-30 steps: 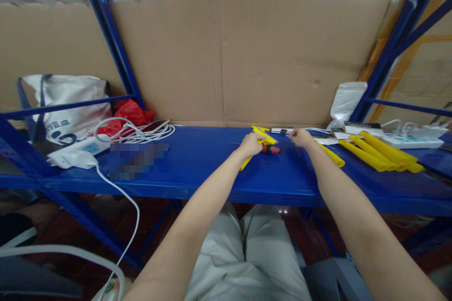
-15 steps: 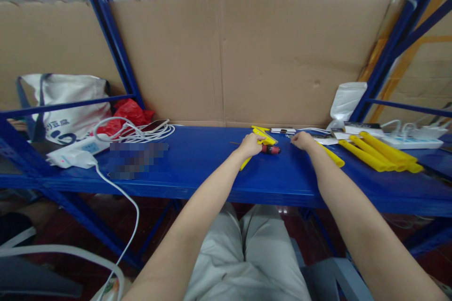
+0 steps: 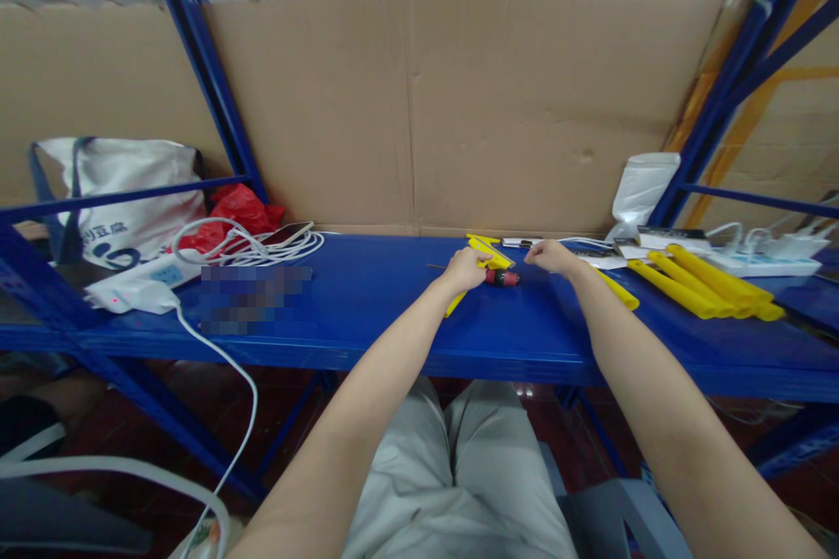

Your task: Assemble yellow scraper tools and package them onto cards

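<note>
From my left hand (image 3: pixel 467 271) I see the fingers closed on a yellow piece (image 3: pixel 499 259), which lies on the blue shelf (image 3: pixel 367 301), near its middle. The right hand (image 3: pixel 549 257) is to the right of this piece, apart from it; its fingertips look close together, but I cannot tell if they touch or pinch something small.

A screwdriver (image 3: pixel 503 278) lies just beside the left hand, the red and black handle to the right and the thin shaft to the left. In my judgement, if I turn the left wrist or pull the piece toward me, I could push this handle and it could roll to the front edge. If the right fingers do carry a small part, a loose pinch could drop it. Also, my right forearm passes over one yellow tube (image 3: pixel 618 290), so a low sweep could knock it into the other yellow tubes (image 3: pixel 711 284).
</note>
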The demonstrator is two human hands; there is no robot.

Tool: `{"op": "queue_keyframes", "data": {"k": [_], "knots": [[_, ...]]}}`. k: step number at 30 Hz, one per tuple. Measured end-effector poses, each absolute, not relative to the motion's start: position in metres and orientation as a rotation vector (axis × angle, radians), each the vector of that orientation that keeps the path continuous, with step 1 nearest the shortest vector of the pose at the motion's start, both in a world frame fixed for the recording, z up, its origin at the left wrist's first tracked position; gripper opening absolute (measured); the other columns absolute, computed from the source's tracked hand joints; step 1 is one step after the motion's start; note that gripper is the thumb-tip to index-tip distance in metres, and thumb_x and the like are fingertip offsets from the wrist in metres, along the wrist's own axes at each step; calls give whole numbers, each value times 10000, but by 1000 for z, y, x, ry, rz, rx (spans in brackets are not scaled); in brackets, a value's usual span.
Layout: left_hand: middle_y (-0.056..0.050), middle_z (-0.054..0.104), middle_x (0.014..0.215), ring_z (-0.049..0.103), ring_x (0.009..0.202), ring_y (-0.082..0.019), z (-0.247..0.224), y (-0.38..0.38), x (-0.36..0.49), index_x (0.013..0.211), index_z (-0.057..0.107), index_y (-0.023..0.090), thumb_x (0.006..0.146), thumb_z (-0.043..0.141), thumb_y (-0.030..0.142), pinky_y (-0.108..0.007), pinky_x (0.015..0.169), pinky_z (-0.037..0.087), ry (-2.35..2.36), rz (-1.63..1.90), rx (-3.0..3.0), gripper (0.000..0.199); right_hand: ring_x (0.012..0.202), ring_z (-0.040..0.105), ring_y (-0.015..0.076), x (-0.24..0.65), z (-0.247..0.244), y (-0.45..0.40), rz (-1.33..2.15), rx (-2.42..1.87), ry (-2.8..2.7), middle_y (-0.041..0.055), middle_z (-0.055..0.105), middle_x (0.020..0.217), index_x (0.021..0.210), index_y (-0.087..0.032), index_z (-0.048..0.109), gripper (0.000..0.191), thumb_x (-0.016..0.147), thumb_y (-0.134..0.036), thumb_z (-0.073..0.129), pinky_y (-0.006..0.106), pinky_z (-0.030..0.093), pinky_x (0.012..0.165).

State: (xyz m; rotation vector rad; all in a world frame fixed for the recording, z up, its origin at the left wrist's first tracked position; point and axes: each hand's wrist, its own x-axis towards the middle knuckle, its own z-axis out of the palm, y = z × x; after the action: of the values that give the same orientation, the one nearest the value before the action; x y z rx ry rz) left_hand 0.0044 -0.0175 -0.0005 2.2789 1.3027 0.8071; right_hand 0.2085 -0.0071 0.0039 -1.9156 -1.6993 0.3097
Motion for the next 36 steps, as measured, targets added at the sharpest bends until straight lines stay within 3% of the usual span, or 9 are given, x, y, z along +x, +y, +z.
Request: {"op": "queue_keyframes", "data": {"k": [7, 19, 23, 28, 36], "knots": [[-69, 643, 1187, 584, 1123, -201, 2, -20, 4, 1136, 667, 199, 750, 573, 25, -292, 966, 413, 1310, 802, 2297, 434, 714, 580, 117, 176, 14, -17, 556, -1480, -1671, 20, 673, 758, 667, -154, 630, 64, 694, -174, 576, 228, 451, 711], [-47, 633, 1207, 546, 1179, -193, 3, -21, 2, 1150, 660, 242, 749, 578, 24, -294, 1016, 380, 1277, 835, 2342, 464, 757, 595, 133, 163, 10, -13, 477, -1517, -1765, 15, 665, 736, 627, -155, 600, 94, 690, -107, 548, 241, 447, 768], [-79, 624, 1216, 553, 1170, -203, 1, -19, 3, 1172, 648, 208, 768, 565, 38, -287, 1003, 388, 1260, 826, 2386, 445, 736, 578, 126, 162, 7, -11, 528, -1520, -1647, 18, 641, 763, 714, -155, 571, 22, 701, -138, 574, 249, 461, 738], [-84, 633, 1202, 571, 1143, -204, -1, -15, 3, 1164, 652, 207, 771, 572, 42, -298, 995, 394, 1261, 851, 2351, 433, 746, 560, 110, 163, 4, -10, 609, -1475, -1583, 27, 617, 860, 832, -156, 527, 164, 689, -128, 601, 241, 470, 712], [-87, 634, 1199, 577, 1133, -198, -2, -14, 3, 1162, 651, 193, 771, 578, 50, -283, 982, 403, 1248, 849, 2344, 423, 745, 563, 101, 160, 9, -15, 688, -1492, -1554, 51, 628, 933, 869, -154, 534, 176, 711, -98, 589, 225, 463, 683]]}}
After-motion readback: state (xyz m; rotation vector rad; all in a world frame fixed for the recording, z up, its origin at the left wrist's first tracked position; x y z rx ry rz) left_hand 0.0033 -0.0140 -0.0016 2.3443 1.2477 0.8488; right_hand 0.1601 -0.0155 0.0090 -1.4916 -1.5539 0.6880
